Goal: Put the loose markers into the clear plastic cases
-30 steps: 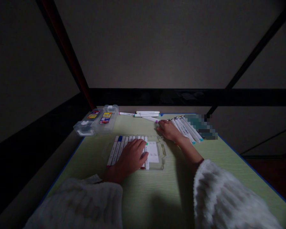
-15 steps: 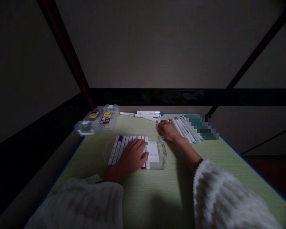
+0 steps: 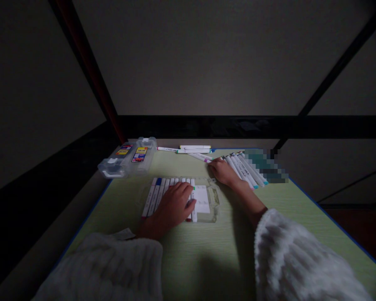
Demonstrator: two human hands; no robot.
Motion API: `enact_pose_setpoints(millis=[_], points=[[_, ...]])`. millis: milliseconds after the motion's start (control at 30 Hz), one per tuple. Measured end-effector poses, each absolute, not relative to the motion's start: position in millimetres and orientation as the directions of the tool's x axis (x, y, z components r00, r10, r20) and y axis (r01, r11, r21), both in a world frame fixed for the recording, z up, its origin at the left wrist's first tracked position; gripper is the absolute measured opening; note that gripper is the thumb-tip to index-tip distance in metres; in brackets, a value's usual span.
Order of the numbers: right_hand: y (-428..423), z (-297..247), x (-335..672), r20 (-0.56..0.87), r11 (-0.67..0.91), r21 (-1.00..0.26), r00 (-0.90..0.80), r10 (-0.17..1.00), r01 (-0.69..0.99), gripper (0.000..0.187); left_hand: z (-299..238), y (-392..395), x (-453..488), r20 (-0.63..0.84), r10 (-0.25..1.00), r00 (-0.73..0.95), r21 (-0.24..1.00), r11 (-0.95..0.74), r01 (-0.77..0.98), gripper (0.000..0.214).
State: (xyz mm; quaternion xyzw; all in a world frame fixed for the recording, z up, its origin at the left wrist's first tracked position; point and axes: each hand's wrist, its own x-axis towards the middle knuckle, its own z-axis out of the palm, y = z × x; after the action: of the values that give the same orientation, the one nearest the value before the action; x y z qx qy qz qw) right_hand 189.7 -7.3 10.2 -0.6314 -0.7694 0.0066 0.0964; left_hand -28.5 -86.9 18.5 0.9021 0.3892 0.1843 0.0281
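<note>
My left hand (image 3: 174, 203) lies over a row of white markers (image 3: 151, 198) set side by side in a clear plastic case (image 3: 213, 215). Its fingers are stretched across their upper parts, with the thumb apart, and cover several of them. Beyond the case to the right, my right hand (image 3: 223, 170) has its fingers bent closed at the end of a white marker with a purple band (image 3: 200, 158). Just right of that hand, several loose white markers (image 3: 241, 170) lie slanted in a row.
A closed clear case with colourful labels (image 3: 139, 154) stands at the table's far left corner. More white markers (image 3: 194, 149) lie along the back edge. At the right is a blurred-out green patch (image 3: 263, 165). The table (image 3: 188, 259) has a blue edge.
The purple-banded marker has shifted slightly toward me at its right end, and another marker shows behind it. My left hand stays where it was.
</note>
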Motion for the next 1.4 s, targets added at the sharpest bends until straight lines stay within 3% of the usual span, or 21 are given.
enact_pose_setpoints(millis=[1000,1400], points=[[-5.2,13.1,192.7,0.176,0.22,-0.188,-0.188,0.966,0.957,0.014,21.1,-88.0,-27.7,0.307,0.72,0.622,0.206,-0.688,0.696,0.017],[-3.5,12.6,195.8,0.202,0.208,-0.256,-0.158,0.967,0.944,0.021,19.3,-86.7,-27.6,0.315,0.718,0.62,0.185,-0.688,0.702,0.015]])
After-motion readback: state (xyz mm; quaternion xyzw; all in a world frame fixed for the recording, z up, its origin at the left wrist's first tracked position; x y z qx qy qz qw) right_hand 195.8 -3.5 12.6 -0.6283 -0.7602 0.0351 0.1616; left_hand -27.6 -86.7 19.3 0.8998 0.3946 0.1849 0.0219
